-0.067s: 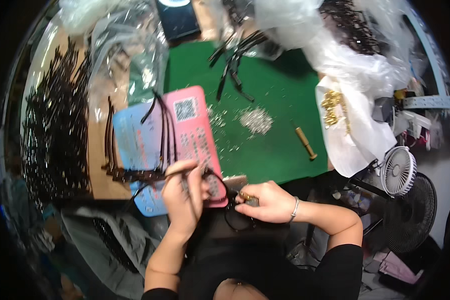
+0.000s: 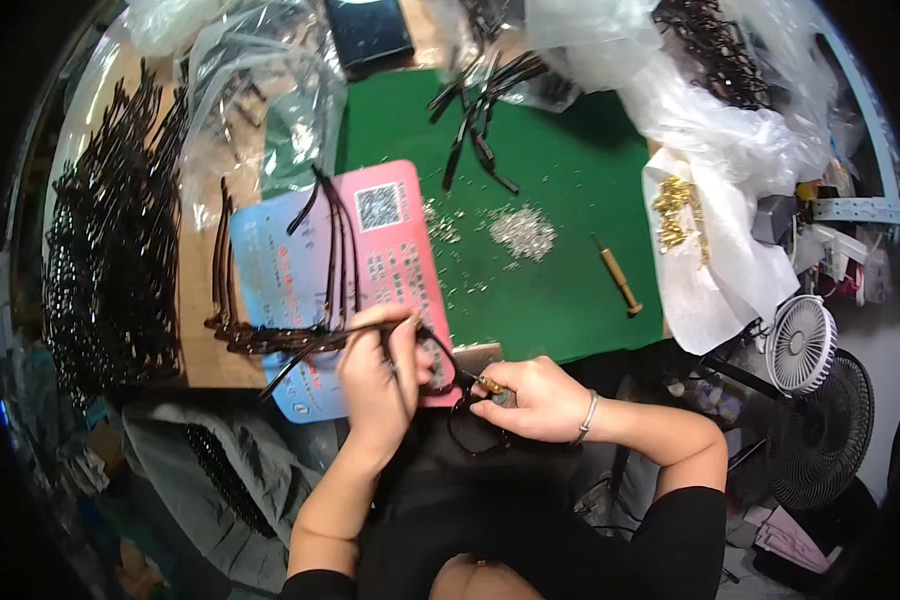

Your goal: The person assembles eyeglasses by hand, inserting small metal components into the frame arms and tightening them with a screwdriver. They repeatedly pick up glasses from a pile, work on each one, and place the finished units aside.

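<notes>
Green mat [image 2: 570,250], 2 fans [image 2: 800,345], screw pile [image 2: 523,230].

Between the earlier view and the current one, change is minimal. The left hand [image 2: 378,372] has shifted marginally toward 12 o'clock over the pink-and-blue card [image 2: 370,240]. The right hand [image 2: 532,398], at 3 o'clock of the left, has closed slightly on the small tool [image 2: 488,383] at the black eyeglass frame [image 2: 470,420].

Low in the frame's centre, the left hand [image 2: 375,375] grips a black spectacle frame [image 2: 460,405] while the right hand [image 2: 530,398] presses a small brass-tipped tool [image 2: 488,383] against it. Above them lie a pink and blue card [image 2: 390,235], a green mat [image 2: 560,230] with a heap of tiny silver screws [image 2: 522,230], and a wooden-handled screwdriver [image 2: 618,278].
</notes>
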### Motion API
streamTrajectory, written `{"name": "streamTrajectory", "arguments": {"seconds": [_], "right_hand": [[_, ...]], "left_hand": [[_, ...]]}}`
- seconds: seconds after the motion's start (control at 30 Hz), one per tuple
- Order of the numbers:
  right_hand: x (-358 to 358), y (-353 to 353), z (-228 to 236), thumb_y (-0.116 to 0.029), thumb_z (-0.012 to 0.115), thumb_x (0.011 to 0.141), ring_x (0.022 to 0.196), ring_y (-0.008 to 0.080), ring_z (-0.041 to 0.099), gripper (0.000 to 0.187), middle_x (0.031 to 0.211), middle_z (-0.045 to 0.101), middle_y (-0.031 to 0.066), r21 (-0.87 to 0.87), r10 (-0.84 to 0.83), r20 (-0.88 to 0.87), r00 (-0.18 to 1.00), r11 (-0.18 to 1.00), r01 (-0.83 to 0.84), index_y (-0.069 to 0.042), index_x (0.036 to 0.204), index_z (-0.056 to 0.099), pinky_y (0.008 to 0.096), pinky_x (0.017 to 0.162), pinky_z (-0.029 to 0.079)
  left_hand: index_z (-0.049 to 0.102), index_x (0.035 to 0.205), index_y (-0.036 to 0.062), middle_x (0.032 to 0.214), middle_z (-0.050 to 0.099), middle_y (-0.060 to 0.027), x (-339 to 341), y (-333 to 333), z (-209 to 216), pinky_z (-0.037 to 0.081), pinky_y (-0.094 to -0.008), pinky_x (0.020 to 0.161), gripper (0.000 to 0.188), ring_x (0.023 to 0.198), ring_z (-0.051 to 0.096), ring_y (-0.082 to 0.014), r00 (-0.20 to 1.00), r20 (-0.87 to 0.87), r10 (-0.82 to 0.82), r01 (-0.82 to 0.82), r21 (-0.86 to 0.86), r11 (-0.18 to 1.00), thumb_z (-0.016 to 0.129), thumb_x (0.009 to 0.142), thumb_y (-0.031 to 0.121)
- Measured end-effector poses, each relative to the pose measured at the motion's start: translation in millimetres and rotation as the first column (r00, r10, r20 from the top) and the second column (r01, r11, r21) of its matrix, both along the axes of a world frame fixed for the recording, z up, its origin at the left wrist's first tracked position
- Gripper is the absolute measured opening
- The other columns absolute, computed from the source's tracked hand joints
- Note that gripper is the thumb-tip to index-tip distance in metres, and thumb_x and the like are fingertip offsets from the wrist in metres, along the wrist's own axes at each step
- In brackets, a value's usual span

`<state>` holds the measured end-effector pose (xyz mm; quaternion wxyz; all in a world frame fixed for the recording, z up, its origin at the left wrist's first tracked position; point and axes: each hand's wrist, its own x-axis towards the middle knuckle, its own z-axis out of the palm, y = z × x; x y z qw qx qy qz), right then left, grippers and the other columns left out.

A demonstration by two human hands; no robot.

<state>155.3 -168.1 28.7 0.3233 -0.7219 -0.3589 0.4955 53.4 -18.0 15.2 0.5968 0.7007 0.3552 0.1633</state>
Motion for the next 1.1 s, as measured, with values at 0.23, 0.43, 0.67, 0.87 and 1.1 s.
{"name": "streamTrajectory", "arguments": {"seconds": [0.23,0.43,0.67,0.87,1.1], "right_hand": [[13.1,2.6,2.4,-0.030,0.062,0.083,0.066,0.0331,0.063,0.030,0.071,0.063,0.0169,0.091,0.118,0.061,0.991,0.988,-0.123,-0.001,0.090,0.060,0.0388,0.063,0.051],[29.6,13.9,5.5,-0.024,0.060,0.084,0.070,0.0316,0.061,0.026,0.081,0.060,0.0141,0.140,0.055,0.417,0.907,0.983,-0.123,-0.004,0.100,0.056,0.0392,0.062,0.051],[34.0,14.8,-2.3,-0.024,0.062,0.083,0.062,0.0290,0.060,0.037,0.081,0.056,0.0127,0.187,0.033,0.577,0.816,0.967,-0.171,-0.005,0.113,0.052,0.0368,0.054,0.051],[22.8,22.3,4.4,-0.031,0.067,0.078,0.054,0.0232,0.059,0.059,0.085,0.049,0.0127,-0.023,0.152,0.772,0.618,0.977,-0.212,-0.007,0.127,0.045,0.0332,0.046,0.049],[46.3,-8.5,20.6,-0.013,0.057,0.080,0.068,0.0345,0.059,0.043,0.095,0.045,0.0169,0.025,-0.001,0.585,0.811,1.000,-0.017,-0.004,0.119,0.041,0.0426,0.057,0.051]], "left_hand": [[0.046,0.102,-0.0048,0.086,0.060,-0.0108,-5.7,3.2,-14.9,0.050,-0.0187,0.054,0.013,0.061,0.060,-0.0075,0.999,0.030,-0.021,0.019,0.066,0.998,0.046,0.095,0.005],[0.047,0.100,-0.0047,0.084,0.058,-0.0087,-3.7,1.7,-17.2,0.051,-0.0195,0.054,0.009,0.061,0.061,-0.0082,0.996,0.003,-0.092,0.090,0.180,0.980,0.046,0.094,0.003],[0.054,0.097,-0.0011,0.082,0.054,-0.0081,-7.9,11.6,-19.2,0.048,-0.0231,0.051,0.009,0.054,0.056,-0.0113,0.969,-0.036,-0.245,0.235,0.436,0.869,0.052,0.089,-0.003],[0.057,0.098,-0.0003,0.080,0.056,-0.0082,-12.5,20.4,-20.9,0.048,-0.0240,0.053,0.011,0.057,0.057,-0.0122,0.941,-0.045,-0.335,0.312,0.499,0.809,0.054,0.088,-0.004],[0.057,0.099,-0.0023,0.082,0.057,-0.0081,-12.1,8.0,-22.3,0.047,-0.0227,0.054,0.013,0.058,0.054,-0.0110,0.960,-0.010,-0.278,0.253,0.452,0.855,0.052,0.088,-0.006]]}}
